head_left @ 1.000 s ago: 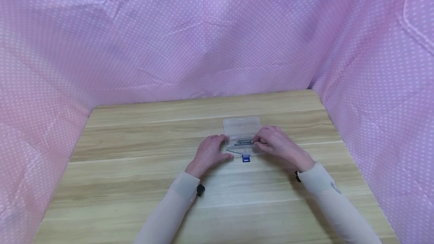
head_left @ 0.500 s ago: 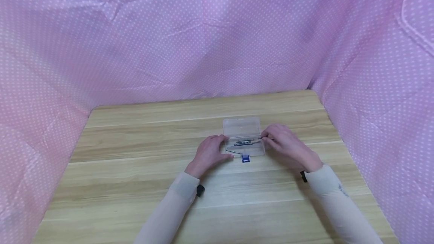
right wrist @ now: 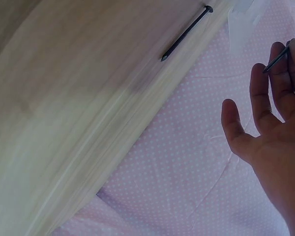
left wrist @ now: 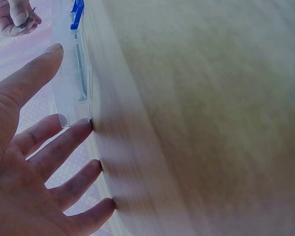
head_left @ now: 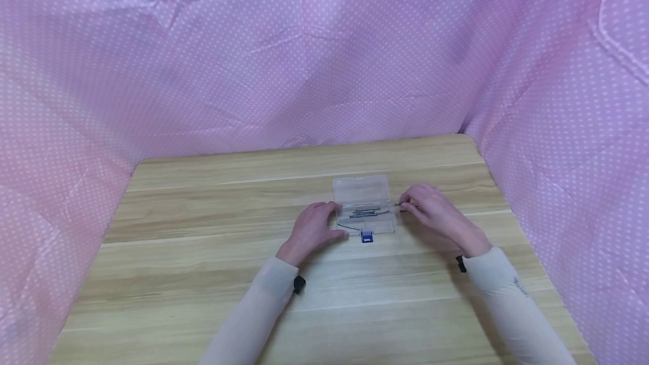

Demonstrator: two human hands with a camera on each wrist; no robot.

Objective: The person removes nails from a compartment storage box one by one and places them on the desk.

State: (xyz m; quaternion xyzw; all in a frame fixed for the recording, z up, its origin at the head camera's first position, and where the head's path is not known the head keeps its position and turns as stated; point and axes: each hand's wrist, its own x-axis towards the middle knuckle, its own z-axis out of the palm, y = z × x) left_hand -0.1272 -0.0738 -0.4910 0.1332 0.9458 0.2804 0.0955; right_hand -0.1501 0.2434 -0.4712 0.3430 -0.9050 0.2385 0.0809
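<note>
A clear plastic box (head_left: 382,228) with a blue latch (head_left: 367,237) stands with its lid (head_left: 360,190) tipped back. Several dark metal nails (head_left: 365,213) lie in its rear part, and a single nail (head_left: 350,227) slants in the front part. My left hand (head_left: 313,228) holds the box's left end, thumb at the front and fingers at the back corner. Off the box's right side, my right hand (head_left: 431,214) pinches a nail (right wrist: 276,60) between thumb and fingers. Another nail (right wrist: 187,33) lies on the wood in the right wrist view.
The wooden table (head_left: 203,263) has rounded back corners. Pink dotted cloth (head_left: 304,61) hangs behind it and along both sides. A black band (head_left: 299,284) shows at the left cuff, with a similar one (head_left: 461,264) at the right.
My right hand has moved from over the box out to the right, carrying the pinched nail. My left hand and the box stay nearly where they were.
</note>
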